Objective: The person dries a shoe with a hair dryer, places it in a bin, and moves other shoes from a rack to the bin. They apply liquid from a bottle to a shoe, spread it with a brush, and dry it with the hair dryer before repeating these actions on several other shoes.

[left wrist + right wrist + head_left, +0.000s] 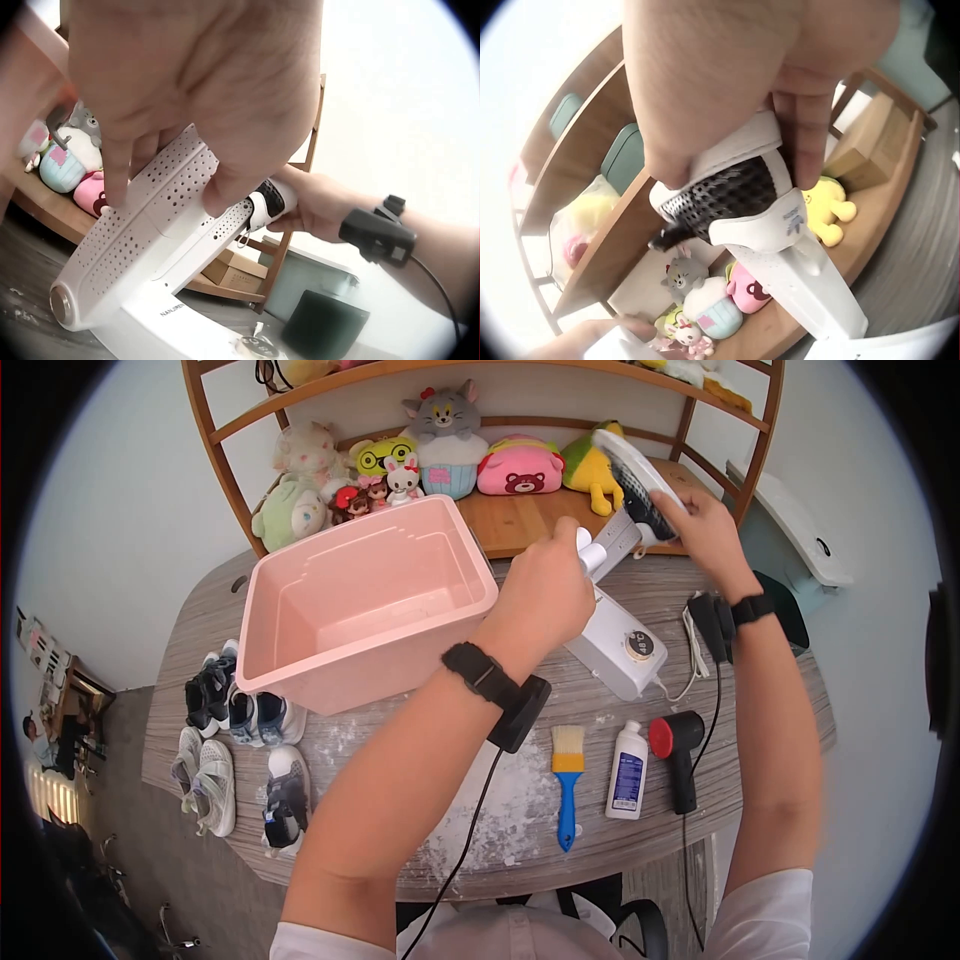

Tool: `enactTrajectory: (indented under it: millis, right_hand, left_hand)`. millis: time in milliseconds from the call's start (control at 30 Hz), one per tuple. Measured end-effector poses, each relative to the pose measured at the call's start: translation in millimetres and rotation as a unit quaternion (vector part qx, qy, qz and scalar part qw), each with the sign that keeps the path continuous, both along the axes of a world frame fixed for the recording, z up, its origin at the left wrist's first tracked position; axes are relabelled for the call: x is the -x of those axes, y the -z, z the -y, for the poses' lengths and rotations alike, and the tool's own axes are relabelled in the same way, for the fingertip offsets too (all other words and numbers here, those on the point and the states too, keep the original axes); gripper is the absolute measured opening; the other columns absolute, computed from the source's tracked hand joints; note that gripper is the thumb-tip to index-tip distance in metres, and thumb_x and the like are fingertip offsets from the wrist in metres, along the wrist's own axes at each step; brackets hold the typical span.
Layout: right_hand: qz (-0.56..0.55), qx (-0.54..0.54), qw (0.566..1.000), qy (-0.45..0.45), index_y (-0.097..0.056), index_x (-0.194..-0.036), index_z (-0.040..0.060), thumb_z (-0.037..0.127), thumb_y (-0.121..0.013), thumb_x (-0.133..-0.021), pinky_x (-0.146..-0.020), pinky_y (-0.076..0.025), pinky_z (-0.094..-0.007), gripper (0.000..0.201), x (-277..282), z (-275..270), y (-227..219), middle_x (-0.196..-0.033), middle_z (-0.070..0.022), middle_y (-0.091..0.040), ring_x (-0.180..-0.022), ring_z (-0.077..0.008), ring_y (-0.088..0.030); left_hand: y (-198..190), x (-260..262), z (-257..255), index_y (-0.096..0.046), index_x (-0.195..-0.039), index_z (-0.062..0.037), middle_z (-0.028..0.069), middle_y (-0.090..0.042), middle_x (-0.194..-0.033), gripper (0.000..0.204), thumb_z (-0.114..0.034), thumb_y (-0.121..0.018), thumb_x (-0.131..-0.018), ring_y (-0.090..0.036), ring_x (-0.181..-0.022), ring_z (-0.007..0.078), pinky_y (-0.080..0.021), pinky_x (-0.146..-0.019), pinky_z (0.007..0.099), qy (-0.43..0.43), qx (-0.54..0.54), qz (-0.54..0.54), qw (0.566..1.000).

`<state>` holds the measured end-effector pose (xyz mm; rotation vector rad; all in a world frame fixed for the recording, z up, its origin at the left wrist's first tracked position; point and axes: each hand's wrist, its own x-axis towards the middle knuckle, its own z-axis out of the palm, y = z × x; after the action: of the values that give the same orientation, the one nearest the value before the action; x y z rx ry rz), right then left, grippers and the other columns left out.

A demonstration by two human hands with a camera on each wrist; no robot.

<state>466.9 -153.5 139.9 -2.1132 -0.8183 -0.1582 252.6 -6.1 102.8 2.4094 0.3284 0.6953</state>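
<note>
A white shoe dryer (612, 645) with a round dial stands on the table. My left hand (545, 585) grips one of its perforated arms (142, 217), thumb on one side and fingers on the other. My right hand (705, 535) holds a black and white shoe (727, 191) by its heel end. In the right wrist view, the shoe's opening and strap meet the dryer's other arm (795, 285), whose far end is hidden by the shoe. The sole faces up and away in the head view.
A pink plastic bin (375, 665) stands left of the dryer, with several shoes (213, 780) beside it. Nearer me lie a blue-handled brush (567, 790), a white bottle (628, 770) and a black-red hair dryer (683, 765). Plush toys (520, 465) line the wooden shelf behind.
</note>
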Motion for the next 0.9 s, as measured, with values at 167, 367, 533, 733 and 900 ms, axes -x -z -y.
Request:
enactTrajectory:
  millis: [167,367,533,733,900]
  right_hand:
    - [-0.055,-0.1,0.992,-0.046,-0.065,-0.124,-0.0032,0.053,-0.069,-0.099,-0.082,-0.057,-0.0317,0.061,15.6,14.5,31.8,-0.109,-0.0122,-0.075,-0.094,-0.0157,-0.071]
    - [-0.283,-0.396,0.856,-0.176,-0.052,-0.143,0.0038,0.042,-0.048,-0.112,-0.092,-0.062,-0.0366,0.049,10.2,47.2,39.9,-0.128,-0.0109,-0.07,-0.114,-0.02,-0.071]
    - [-0.322,-0.372,0.821,-0.29,-0.05,-0.144,0.0042,0.039,-0.038,-0.115,-0.09,-0.064,-0.0368,0.047,43.6,80.2,54.5,-0.134,-0.0106,-0.068,-0.113,-0.0204,-0.072]
    - [-0.327,-0.34,0.812,-0.344,-0.053,-0.144,0.0061,0.042,-0.048,-0.112,-0.105,-0.054,-0.0383,0.049,87.1,77.9,53.0,-0.138,-0.0065,-0.066,-0.123,-0.0187,-0.067]
    - [-0.32,-0.365,0.828,-0.281,-0.063,-0.128,0.0019,0.038,-0.055,-0.11,-0.086,-0.058,-0.0321,0.041,83.6,78.1,47.4,-0.114,-0.0039,-0.073,-0.099,-0.0112,-0.07]
  left_hand:
    - [-14.9,-3.5,-9.0,-0.053,-0.128,0.0036,0.0333,-0.067,-0.116,0.048,-0.005,-0.069,-0.084,-0.066,-0.112,0.0487,-0.052,-0.096,0.0528,0.016,0.0,-0.057,0.998]
    - [0.1,-3.6,-3.6,-0.055,-0.128,0.0021,0.0275,-0.068,-0.115,0.05,-0.006,-0.071,-0.081,-0.062,-0.115,0.0456,-0.049,-0.1,0.0517,-0.017,-0.053,0.017,0.998]
    - [-13.7,-1.1,14.4,-0.063,-0.116,-0.0035,0.0164,-0.066,-0.113,0.042,-0.01,-0.077,-0.078,-0.058,-0.113,0.0381,-0.046,-0.101,0.0466,0.049,-0.139,0.297,0.943]
    - [-34.3,3.5,35.7,-0.064,-0.1,-0.0071,0.011,-0.063,-0.099,0.031,-0.01,-0.079,-0.072,-0.06,-0.103,0.0331,-0.047,-0.09,0.0428,0.132,-0.216,0.299,0.92]
    - [-43.3,-7.8,26.8,-0.064,-0.093,-0.0054,0.0109,-0.063,-0.083,0.021,-0.006,-0.075,-0.074,-0.065,-0.08,0.0329,-0.052,-0.074,0.0456,0.119,-0.235,0.341,0.902]
